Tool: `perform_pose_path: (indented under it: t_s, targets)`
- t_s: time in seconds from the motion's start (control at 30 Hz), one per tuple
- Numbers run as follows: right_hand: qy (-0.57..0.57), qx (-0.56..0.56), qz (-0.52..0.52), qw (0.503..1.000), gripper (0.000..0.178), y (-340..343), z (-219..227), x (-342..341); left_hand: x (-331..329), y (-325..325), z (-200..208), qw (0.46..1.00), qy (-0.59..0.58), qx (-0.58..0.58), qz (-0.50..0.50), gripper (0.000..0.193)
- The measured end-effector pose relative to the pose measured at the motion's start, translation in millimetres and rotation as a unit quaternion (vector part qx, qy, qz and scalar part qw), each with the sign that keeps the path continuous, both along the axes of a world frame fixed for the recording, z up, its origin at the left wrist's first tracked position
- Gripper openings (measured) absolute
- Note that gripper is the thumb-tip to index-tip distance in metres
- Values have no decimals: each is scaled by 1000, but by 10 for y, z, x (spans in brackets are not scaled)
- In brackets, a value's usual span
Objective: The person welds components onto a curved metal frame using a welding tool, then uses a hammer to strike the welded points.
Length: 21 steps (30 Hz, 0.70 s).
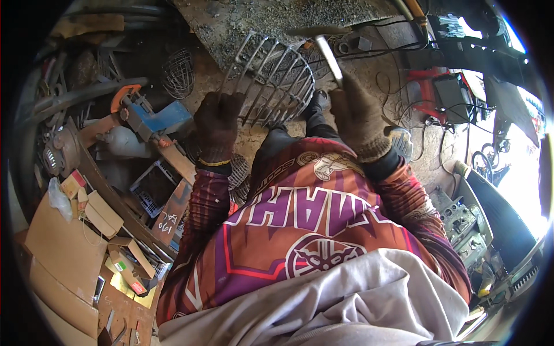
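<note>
In my gloved left hand [219, 118] is the near-left edge of a round basket [277, 81] welded from grey metal rods. The basket is held up in front of my legs, tilted, its parallel bars facing me. My gloved right hand [355, 109] is closed round the pale metal shaft of a hammer [330, 60]. Its long dark head lies just past the basket's far right rim; whether the two touch I cannot tell. Both gloves are dark and worn.
A similar rod basket [178, 74] lies on the left. Closer stand a blue and orange metal tool [153, 118], a plastic crate [154, 187] and cardboard boxes [95, 213]. On the right, cables trail by a red stool [424, 92]. A grit-covered plate [231, 29] lies ahead.
</note>
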State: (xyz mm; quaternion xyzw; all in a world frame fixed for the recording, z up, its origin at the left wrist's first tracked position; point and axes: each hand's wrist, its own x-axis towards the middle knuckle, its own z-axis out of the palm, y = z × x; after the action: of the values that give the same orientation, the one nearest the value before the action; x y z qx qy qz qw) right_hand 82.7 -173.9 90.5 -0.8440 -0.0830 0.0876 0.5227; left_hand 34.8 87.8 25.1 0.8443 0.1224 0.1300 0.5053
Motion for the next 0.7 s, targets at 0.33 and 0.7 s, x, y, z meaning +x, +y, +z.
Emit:
perform_pose_path:
  t_s: [0.33,0.7]
  targets:
    - [152,48,-147,976,31,-344,-201,4,-236,308,-37,649,-97,-751,-73,31]
    - [127,56,-140,980,32,-343,-278,-25,-190,311,321,759,-20,-650,44,17]
